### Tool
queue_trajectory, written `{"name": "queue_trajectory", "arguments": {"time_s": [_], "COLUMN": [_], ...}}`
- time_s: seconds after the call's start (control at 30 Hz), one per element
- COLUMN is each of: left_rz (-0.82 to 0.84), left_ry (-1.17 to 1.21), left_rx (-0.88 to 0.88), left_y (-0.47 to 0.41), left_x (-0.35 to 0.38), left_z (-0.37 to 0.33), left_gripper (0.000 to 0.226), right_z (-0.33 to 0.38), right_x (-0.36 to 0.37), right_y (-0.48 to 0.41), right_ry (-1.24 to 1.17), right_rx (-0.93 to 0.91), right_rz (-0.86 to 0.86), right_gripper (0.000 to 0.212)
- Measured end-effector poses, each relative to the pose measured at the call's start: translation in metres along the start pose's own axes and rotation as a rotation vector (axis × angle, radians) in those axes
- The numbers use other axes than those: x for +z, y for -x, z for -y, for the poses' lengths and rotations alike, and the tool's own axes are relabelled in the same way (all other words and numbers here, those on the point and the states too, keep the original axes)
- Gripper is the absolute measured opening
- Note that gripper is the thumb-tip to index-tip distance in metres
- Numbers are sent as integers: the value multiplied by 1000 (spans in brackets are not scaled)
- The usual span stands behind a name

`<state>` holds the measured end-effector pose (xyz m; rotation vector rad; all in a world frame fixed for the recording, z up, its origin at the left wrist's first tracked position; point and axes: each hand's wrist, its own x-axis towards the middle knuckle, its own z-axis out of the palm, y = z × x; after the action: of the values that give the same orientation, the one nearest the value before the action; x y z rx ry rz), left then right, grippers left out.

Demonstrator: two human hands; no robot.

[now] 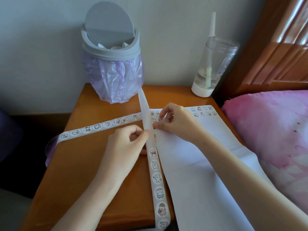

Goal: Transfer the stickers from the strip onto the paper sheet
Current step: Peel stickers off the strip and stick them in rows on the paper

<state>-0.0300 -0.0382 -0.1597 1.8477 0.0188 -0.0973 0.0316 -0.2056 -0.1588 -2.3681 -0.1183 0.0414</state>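
A long white sticker strip (157,180) with round cartoon stickers runs up the wooden table toward the bin, its far part bare. Another stretch of strip (100,126) crosses it and trails off the left edge. A white paper sheet (200,164) lies on the right, with two rows of small stickers (204,111) along its far edge. My left hand (126,147) pinches the strip's left edge. From the other side, my right hand (175,122) pinches the strip with thumb and fingers at the same spot.
A grey swing-lid bin (111,47) with a purple bag stands at the table's far edge. A clear bottle with a straw (211,64) stands at the far right corner. A pink pillow (270,130) and a wooden headboard lie to the right.
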Motion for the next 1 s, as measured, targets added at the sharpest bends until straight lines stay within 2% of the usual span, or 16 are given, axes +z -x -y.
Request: {"name": "queue_trajectory", "arguments": {"time_s": [0.1, 0.23, 0.33, 0.4, 0.47, 0.57, 0.67, 0.83, 1.0], "left_rz": [-7, -10, -2, -4, -23, -105, -187, -212, -79], "left_ry": [3, 0, 15, 41, 68, 84, 55, 102, 316], "left_rx": [0, 14, 14, 9, 19, 79, 137, 151, 22], "left_y": [1, 1, 0, -1, -1, 0, -1, 0, 2], "left_x": [0, 0, 0, -1, -1, -4, -5, -5, -3], "left_z": [0, 1, 2, 3, 2, 1, 0, -2, -7], "left_gripper": [20, 20, 19, 19, 20, 21, 24, 26, 33], "right_z": [-2, -1, -3, -1, 7, 25, 40, 43, 35], "right_x": [-1, 1, -1, -4, -7, -6, -6, -2, 0], "right_y": [-1, 1, 2, 8, 22, 49, 64, 66, 66], "right_ry": [-36, -31, -61, -178, -262, -346, -414, -484, -464], "right_rx": [-1, 4, 18, 23, 13, -18, -65, -92, -80], "right_rz": [-6, 15, -1, -33, -40, 65, 132, 78, -39], "right_gripper": [29, 38, 23, 9, 11, 19, 16, 12, 6]}}
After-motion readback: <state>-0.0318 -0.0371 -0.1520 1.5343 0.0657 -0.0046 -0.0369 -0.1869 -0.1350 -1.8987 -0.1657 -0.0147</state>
